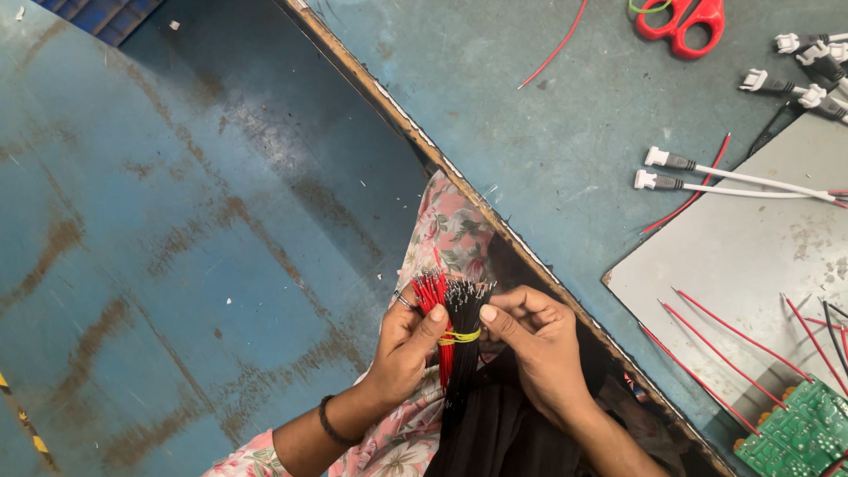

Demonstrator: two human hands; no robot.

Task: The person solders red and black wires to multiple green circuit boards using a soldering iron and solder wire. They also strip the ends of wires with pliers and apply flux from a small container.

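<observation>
Head view: worn blue floor (177,221) beside a teal workbench (530,132) bearing red scissors (680,22) and a green circuit board (799,428). Left hand (406,340) and right hand (539,340) both grasp a banded wire bundle (455,331) over the lap.

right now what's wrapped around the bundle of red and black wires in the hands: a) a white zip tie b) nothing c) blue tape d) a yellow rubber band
d: a yellow rubber band loops around the bundle of red and black wires, which the left hand and right hand grip from either side.
</observation>
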